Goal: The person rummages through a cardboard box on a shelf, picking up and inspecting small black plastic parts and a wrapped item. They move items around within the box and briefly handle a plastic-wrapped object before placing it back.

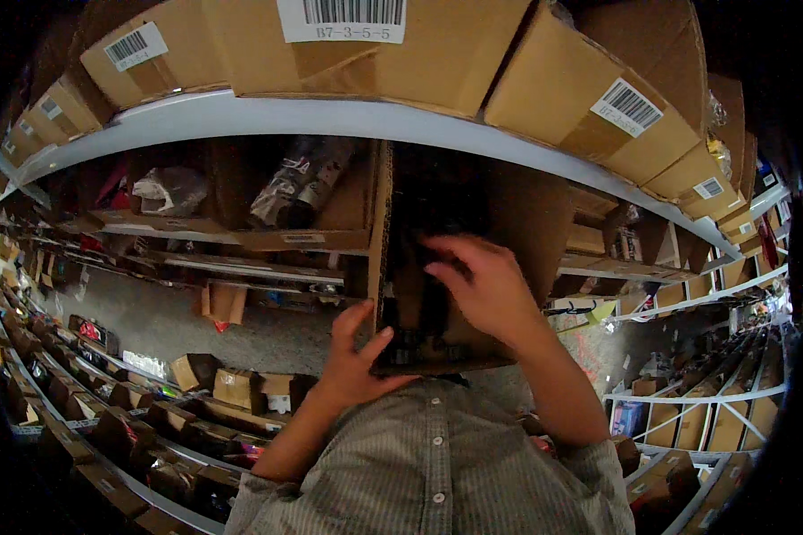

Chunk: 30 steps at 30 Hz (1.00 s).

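Observation:
A deep cardboard box (535, 227) juts out from the shelf toward my chest. Dark items (433, 303), too dim to name, lie inside it, with small clear-looking pieces (408, 346) near its front end. My left hand (352, 361) grips the box at its near left corner, some fingers along the side wall and part of the hand low by the front edge. Inside the box is my right hand (486, 287), its thumb and index finger bent and apart over the dark contents. Nothing shows between those fingers; the other fingers are partly hidden.
A pale shelf beam (330, 118) crosses above the box, carrying labelled cartons (366, 67). To the left, an open bin (348, 214) holds a plastic-wrapped roll-like item (303, 183). More bins (232, 388) line racks behind me, across a grey aisle floor (165, 312).

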{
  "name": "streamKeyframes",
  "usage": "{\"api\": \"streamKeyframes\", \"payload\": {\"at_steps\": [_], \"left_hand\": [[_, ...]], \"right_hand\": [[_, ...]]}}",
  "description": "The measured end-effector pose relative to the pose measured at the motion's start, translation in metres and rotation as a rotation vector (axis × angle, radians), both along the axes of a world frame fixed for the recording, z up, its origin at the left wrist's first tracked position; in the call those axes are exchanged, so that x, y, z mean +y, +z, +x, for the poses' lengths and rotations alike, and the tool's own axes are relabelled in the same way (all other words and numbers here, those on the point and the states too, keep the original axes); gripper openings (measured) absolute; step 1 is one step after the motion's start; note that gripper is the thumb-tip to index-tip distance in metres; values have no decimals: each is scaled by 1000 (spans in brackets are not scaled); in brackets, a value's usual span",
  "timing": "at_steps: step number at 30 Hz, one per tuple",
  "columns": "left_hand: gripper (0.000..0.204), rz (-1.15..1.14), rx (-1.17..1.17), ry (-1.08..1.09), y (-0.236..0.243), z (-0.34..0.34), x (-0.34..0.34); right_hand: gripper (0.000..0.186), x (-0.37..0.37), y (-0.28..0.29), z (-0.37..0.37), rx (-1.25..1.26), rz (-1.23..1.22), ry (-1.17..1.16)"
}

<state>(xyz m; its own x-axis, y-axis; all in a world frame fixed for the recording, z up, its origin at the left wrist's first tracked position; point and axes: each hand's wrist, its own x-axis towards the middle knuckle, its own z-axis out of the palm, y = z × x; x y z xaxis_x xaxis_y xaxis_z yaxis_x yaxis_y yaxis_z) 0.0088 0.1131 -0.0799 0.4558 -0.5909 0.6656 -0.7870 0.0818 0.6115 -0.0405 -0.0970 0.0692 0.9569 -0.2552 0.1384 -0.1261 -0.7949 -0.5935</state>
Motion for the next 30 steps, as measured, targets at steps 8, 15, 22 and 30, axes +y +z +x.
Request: {"api": "streamKeyframes", "payload": {"at_steps": [8, 15, 22, 30], "left_hand": [[97, 52, 1, 17, 2, -3, 2], [96, 70, -40, 35, 0, 1, 5], [95, 99, -26, 48, 0, -3, 6], [95, 81, -64, 56, 4, -1, 6]], "right_hand": [[37, -4, -34, -104, 77, -483, 222], [38, -2, -38, -92, 194, -579, 276], [40, 1, -36, -80, 442, -375, 246], [40, 0, -28, -73, 207, -297, 246]]}}
